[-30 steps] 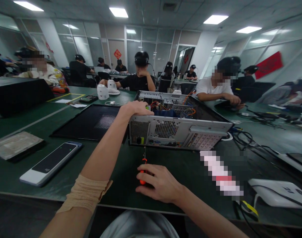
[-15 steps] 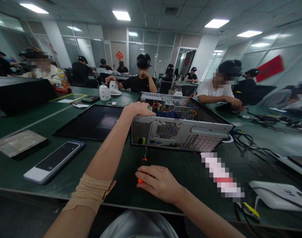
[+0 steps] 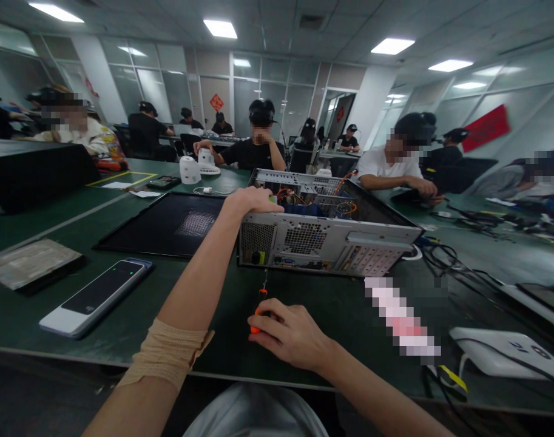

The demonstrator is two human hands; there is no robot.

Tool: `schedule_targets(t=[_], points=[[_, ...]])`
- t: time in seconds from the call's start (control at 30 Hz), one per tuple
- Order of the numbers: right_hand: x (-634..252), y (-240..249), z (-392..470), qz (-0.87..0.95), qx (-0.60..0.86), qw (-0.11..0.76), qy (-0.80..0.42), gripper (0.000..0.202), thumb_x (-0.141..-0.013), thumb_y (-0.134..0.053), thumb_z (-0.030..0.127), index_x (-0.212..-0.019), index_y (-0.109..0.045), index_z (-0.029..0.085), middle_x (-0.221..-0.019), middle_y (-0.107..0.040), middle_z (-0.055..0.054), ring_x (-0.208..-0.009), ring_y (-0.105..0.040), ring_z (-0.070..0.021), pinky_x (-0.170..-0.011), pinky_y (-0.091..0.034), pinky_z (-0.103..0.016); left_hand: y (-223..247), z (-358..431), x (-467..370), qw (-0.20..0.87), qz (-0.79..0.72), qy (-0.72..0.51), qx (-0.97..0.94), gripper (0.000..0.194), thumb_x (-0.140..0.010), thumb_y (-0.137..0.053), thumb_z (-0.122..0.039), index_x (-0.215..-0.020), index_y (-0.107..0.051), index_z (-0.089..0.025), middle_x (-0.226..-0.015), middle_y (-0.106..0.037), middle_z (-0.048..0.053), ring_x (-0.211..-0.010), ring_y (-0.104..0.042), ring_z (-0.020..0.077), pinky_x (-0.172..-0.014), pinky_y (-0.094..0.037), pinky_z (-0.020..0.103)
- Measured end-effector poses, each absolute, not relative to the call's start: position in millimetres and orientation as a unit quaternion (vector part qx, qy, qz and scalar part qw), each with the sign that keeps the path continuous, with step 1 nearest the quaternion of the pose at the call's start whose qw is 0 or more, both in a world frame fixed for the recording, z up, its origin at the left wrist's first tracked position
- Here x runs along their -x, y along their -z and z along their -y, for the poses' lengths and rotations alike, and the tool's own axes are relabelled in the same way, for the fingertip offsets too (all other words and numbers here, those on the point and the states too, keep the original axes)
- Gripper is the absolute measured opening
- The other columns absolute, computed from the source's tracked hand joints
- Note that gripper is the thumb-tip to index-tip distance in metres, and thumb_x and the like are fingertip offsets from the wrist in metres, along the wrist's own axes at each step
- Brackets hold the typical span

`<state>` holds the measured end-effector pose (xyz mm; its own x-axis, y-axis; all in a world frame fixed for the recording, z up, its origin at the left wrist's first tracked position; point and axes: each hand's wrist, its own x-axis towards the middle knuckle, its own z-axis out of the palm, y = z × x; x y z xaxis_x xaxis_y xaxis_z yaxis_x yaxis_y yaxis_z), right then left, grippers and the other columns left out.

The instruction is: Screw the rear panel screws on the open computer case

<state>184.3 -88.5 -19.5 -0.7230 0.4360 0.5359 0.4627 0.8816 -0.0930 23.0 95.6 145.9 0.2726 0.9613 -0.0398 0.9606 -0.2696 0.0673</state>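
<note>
Our right grip [image 3: 297, 334] clamps the screwdriver [image 3: 263, 295], which could slip if tilted; our left hand [image 3: 253, 201] rests on the computer case [image 3: 334, 238], its grip unclear.

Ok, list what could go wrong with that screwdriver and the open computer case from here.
1. The screwdriver, held in the right hand and pointed at the case's lower rear, could slip and scratch the metal.
2. The left hand lies bare over the case's upper edge, so it might get nicked.
3. Exposed wires inside, close to that hand, could get snagged.
</note>
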Motion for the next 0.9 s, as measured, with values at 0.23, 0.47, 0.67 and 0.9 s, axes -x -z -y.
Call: schedule_targets(t=[0.23, 0.47, 0.67, 0.9], points=[[-183.5, 21.9, 88.1, 0.926, 0.231, 0.297, 0.004, 0.022, -0.098, -0.056, 0.038, -0.105, -0.060, 0.017, -0.103, -0.070, -0.006, -0.082, -0.069, -0.0139, -0.060, -0.049, -0.022, -143.4, -101.2, -21.5, 0.038, -0.593, -0.013, -0.804, 0.091, -0.074, -0.043, -0.078, -0.147, -0.046, -0.023, -0.145, -0.053, 0.012, -0.126, -0.052, 0.0378, -0.101, -0.043, 0.047], [-181.2, 22.8, 86.6, 0.928, 0.172, 0.331, 0.012, 0.016, -0.092, -0.056, 0.022, -0.105, -0.064, 0.018, -0.106, -0.073, -0.005, -0.084, -0.070, -0.0123, -0.069, -0.055, -0.022, -140.1, -103.7, -21.6, 0.033, -0.597, -0.022, -0.802, 0.090, -0.074, -0.044, -0.078, -0.146, -0.048, -0.024, -0.144, -0.053, 0.011, -0.126, -0.051, 0.0375, -0.101, -0.043, 0.047], [-183.8, 18.5, 88.4, 0.918, 0.211, 0.333, 0.051, 0.028, -0.081, -0.056, 0.017, -0.107, -0.064, 0.020, -0.109, -0.068, -0.008, -0.074, -0.066, -0.0132, -0.056, -0.050, -0.022, -142.9, -100.2, -22.4, 0.036, -0.597, -0.017, -0.802, 0.089, -0.075, -0.046, -0.074, -0.148, -0.044, -0.025, -0.147, -0.051, 0.009, -0.128, -0.050, 0.0377, -0.104, -0.040, 0.047], [-184.6, 15.1, 90.5, 0.921, 0.236, 0.310, -0.003, 0.031, -0.083, -0.050, 0.017, -0.114, -0.055, 0.017, -0.111, -0.067, -0.010, -0.085, -0.067, -0.0152, -0.065, -0.053, -0.024, -144.6, -99.2, -23.0, 0.037, -0.591, -0.006, -0.806, 0.086, -0.077, -0.045, -0.073, -0.149, -0.042, -0.027, -0.150, -0.048, 0.008, -0.130, -0.048, 0.0357, -0.104, -0.040, 0.045]])
